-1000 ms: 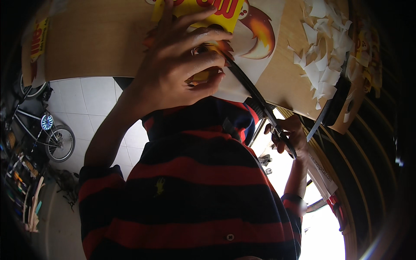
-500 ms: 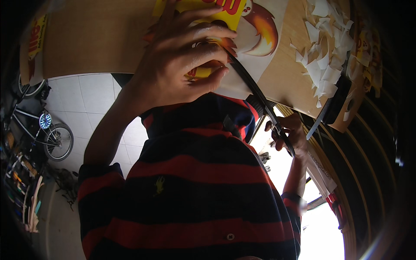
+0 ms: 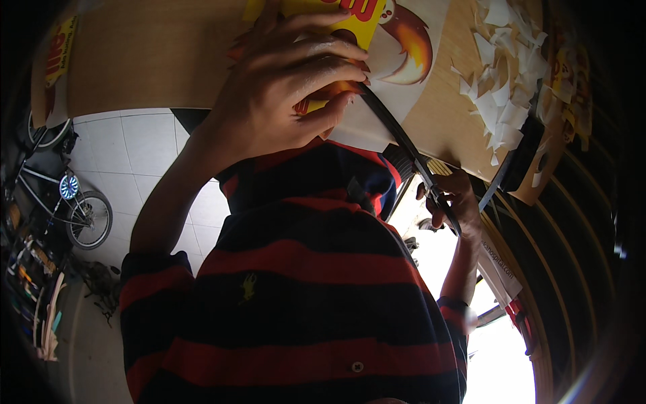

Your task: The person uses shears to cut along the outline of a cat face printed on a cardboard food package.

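My left hand (image 3: pixel 282 94) is closed on a yellow printed cutout (image 3: pixel 360 23) with red lettering, at the table's near edge. Its fingers lie across the piece and hide much of it. Lower right, my right hand (image 3: pixel 457 198) grips a pair of long dark scissors (image 3: pixel 393 128), seen nearly edge-on. Their far end reaches the left fingertips; whether the blades touch the cutout there, I cannot tell. Beneath and beside the left hand lies a white sheet (image 3: pixel 431 50) printed with an orange, flame-like tail (image 3: pixel 412 57).
White paper scraps (image 3: pixel 505 74) are heaped on the wooden table (image 3: pixel 148 60) at the right. Beyond them lie more yellow printed pieces (image 3: pixel 572 87) and a black object (image 3: pixel 523 151). Another yellow print (image 3: pixel 59 50) is at the far left. A bicycle (image 3: pixel 74 195) stands on the floor, lower left.
My right hand and the scissors have shifted slightly right and up. The left fingers have closed a little, and the gap between thumb and forefinger shows less of the yellow piece.
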